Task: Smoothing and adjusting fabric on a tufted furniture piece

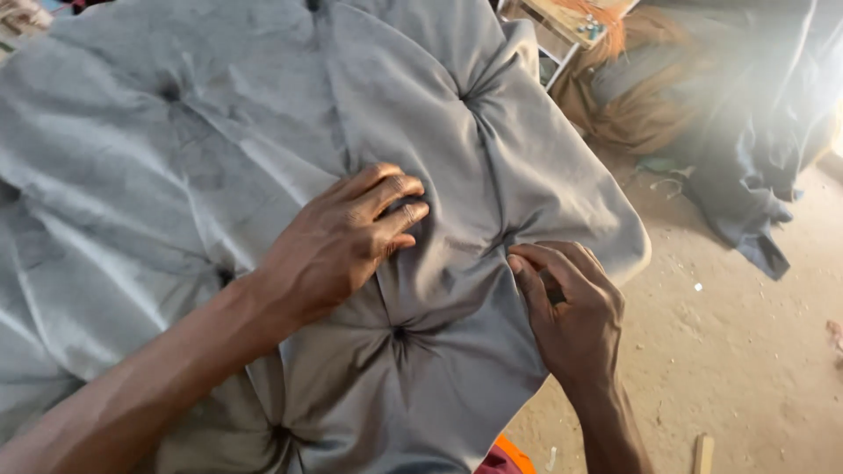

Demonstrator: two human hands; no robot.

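Tufted grey upholstery panel (263,132) fills the view, above a sandy floor (746,351). Left hand (338,241) presses flat on the fabric, fingers curled into a fold between tufts. Right hand (571,307), near the panel's edge, pinches a pleat, fingers closed on the cloth.

Daylight glare floods from the upper right, washing out the draped cloth (773,132); centre sharp, shadows soft.
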